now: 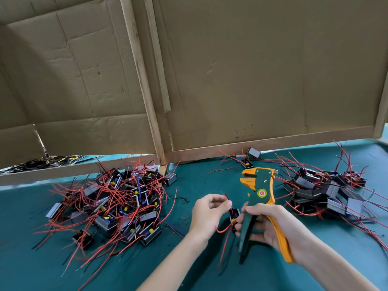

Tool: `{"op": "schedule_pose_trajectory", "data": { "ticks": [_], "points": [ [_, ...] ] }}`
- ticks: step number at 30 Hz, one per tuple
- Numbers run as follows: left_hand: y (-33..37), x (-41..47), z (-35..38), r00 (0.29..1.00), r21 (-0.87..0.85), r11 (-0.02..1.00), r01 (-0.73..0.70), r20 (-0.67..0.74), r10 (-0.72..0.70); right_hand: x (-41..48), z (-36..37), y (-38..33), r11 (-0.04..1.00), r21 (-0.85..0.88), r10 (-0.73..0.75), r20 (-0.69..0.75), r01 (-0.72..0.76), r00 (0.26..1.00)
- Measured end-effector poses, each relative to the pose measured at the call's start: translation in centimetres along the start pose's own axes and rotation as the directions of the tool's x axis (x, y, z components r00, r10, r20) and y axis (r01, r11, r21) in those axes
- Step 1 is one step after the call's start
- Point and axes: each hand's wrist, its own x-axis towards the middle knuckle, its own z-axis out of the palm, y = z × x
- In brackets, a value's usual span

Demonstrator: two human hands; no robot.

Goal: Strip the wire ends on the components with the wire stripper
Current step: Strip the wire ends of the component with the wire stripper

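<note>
My right hand (266,223) grips the green and orange wire stripper (260,192) by its handles, jaws pointing up and left. Its fingertips also hold a small black component (234,216) against the green handle. My left hand (206,213) pinches a thin red wire (227,197) coming up from that component, just left of the stripper. Another red wire (222,229) loops down below the component. The wire end sits apart from the stripper's jaws.
A large heap of black components with red wires (117,204) lies at the left on the teal table cover (63,269). A second heap (327,192) lies at the right. Cardboard panels in wooden frames (252,80) stand along the back, with a few loose components (247,157) at their foot.
</note>
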Motion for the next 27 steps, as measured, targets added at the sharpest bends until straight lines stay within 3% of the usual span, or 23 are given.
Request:
{"op": "schedule_pose_trajectory", "data": {
  "ticks": [10,20,27],
  "points": [
    [-0.3,-0.2,0.7,0.998,-0.165,0.985,-0.057,0.010,0.060,-0.6,0.4,-0.6,0.990,0.064,-0.126,0.002,0.126,0.992],
    [0.9,0.1,-0.6,0.996,-0.194,0.977,-0.086,-0.024,0.083,-0.9,0.6,-0.5,0.990,0.039,-0.140,0.019,0.139,0.990],
    [2.8,0.8,-2.8,0.955,-0.141,0.945,-0.294,-0.013,0.295,-0.6,0.6,-0.3,0.991,-0.007,-0.132,0.019,0.132,0.991]
  ]
}}
